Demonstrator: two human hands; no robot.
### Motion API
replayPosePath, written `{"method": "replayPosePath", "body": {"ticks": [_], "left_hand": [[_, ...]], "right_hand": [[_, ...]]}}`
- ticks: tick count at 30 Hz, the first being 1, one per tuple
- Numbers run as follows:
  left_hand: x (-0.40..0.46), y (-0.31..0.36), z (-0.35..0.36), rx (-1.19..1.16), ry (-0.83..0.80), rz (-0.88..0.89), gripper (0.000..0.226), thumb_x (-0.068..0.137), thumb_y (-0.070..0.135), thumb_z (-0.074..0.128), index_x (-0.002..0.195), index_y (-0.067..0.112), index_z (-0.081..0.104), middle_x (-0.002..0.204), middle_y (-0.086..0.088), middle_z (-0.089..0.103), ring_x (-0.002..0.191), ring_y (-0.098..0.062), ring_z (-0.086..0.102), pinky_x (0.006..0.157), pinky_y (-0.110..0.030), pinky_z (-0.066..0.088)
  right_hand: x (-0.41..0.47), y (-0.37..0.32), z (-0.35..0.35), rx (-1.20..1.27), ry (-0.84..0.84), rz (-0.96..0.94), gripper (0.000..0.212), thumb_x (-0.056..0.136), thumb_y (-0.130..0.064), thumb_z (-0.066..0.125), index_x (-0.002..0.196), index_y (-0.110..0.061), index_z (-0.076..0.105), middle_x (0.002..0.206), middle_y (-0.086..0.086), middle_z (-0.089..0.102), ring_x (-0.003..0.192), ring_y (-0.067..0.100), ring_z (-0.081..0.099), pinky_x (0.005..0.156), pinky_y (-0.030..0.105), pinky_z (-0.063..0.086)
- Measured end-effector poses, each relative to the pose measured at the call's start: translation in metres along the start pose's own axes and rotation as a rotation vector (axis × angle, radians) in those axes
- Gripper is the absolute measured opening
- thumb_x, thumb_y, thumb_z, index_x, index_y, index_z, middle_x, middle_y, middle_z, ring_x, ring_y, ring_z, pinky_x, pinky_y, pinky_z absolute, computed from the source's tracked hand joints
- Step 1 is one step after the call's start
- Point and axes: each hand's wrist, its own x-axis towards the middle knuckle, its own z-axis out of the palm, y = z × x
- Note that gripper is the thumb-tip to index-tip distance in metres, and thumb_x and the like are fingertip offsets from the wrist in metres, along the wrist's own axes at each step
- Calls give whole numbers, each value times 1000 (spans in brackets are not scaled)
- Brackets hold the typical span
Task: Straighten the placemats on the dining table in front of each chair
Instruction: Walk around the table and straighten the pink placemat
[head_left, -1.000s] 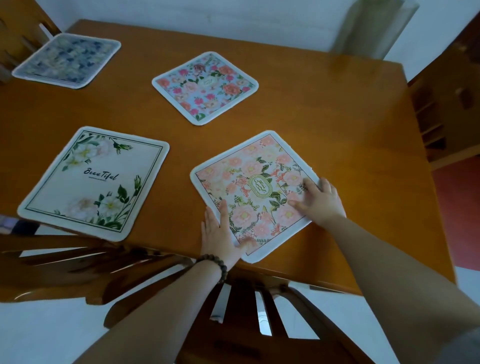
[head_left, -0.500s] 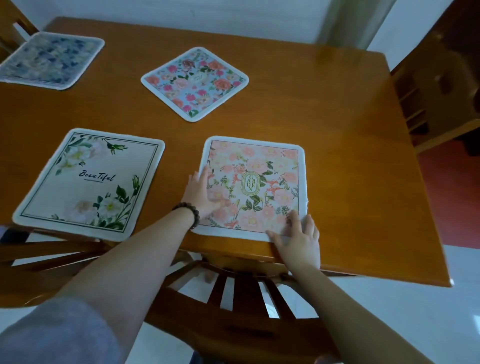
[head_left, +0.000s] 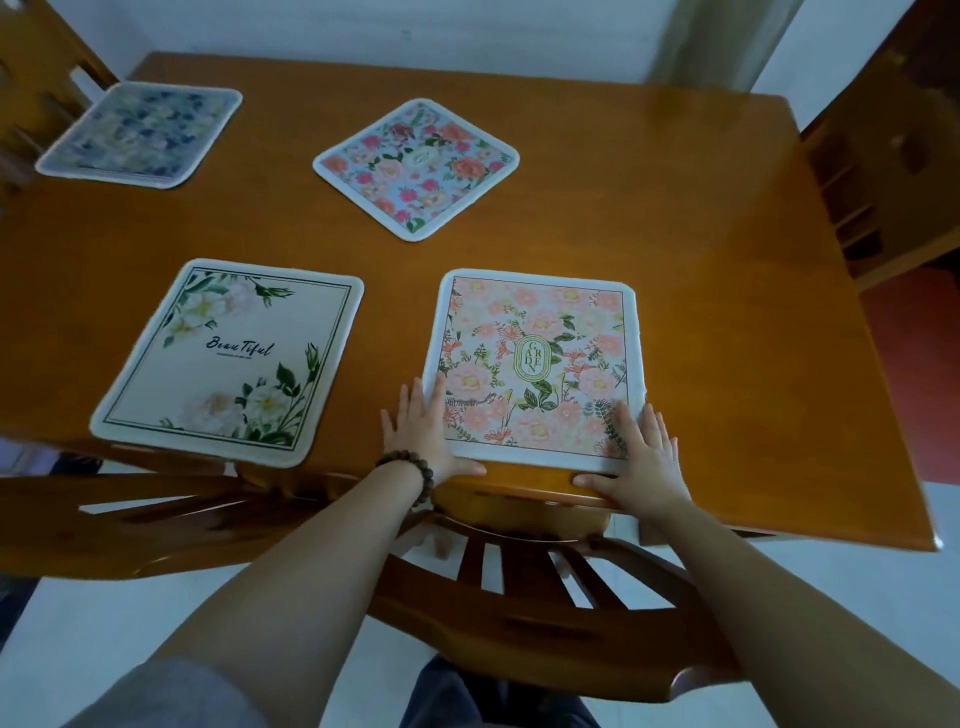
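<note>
Head view: the pink mat (head_left: 535, 364) lies square to the near edge of the desk (head_left: 727, 312), in front of a chair (head_left: 519, 597). The left hand (head_left: 423, 434) lies flat on its near left corner, the right hand (head_left: 644, 457) flat on its near right corner; each grip is wide, fingers spread, holding nothing. The white mat (head_left: 228, 358) lies just left. Farther back, the blue mat (head_left: 415, 169) sits turned like a diamond, and the grey mat (head_left: 140, 135) lies at the far left.
</note>
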Motion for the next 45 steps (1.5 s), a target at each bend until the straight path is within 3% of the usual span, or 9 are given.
{"method": "replayPosePath", "body": {"ticks": [13, 24, 32, 37, 41, 45], "left_hand": [[-31, 10, 7, 13, 10, 43, 130, 63, 49, 83, 149, 29, -12, 160, -7, -8, 146, -22, -5, 116, -46, 5], [-31, 10, 8, 79, 21, 25, 129, 63, 54, 79, 150, 13, -6, 160, -6, -6, 146, -20, -5, 117, -43, 7], [-31, 11, 5, 114, -5, 33, 126, 64, 58, 78, 151, 16, -4, 160, -7, -7, 146, -22, -6, 117, -47, 7], [-35, 19, -9, 113, 31, 30, 107, 75, 76, 50, 151, 21, 0, 160, -10, -4, 146, -26, -6, 114, -55, 6], [-37, 39, -21, 90, 114, 89, 84, 88, 66, 37, 151, 19, 8, 160, -7, 1, 146, -24, -5, 116, -54, 2], [-30, 75, -29, 95, 151, 193, 77, 91, 61, 35, 152, 20, 10, 160, -6, 4, 146, -23, -1, 117, -49, 1]], "right_hand": [[-33, 4, 5, 64, 54, 75, 113, 70, -44, 79, 149, -33, 0, 158, 11, -8, 144, 28, -11, 117, 49, 4], [-32, 9, 6, 10, 72, 73, 112, 66, -51, 79, 149, -33, 7, 159, 10, -2, 144, 28, -7, 117, 49, 7], [-31, 10, 7, -5, 42, 89, 112, 66, -53, 77, 148, -35, 3, 159, 9, -5, 144, 27, -9, 116, 47, 8], [-33, 8, -11, -62, 63, 90, 96, 77, -67, 56, 149, -30, 4, 159, 10, -1, 144, 28, -10, 115, 47, 1], [-41, 7, -35, -28, 173, 144, 79, 87, -65, 38, 150, -25, 10, 159, 8, 6, 145, 27, -6, 116, 47, 3], [-54, 10, -57, 45, 242, 206, 70, 91, -57, 41, 149, -27, 15, 159, 5, 10, 145, 25, -2, 117, 47, 9]]}}
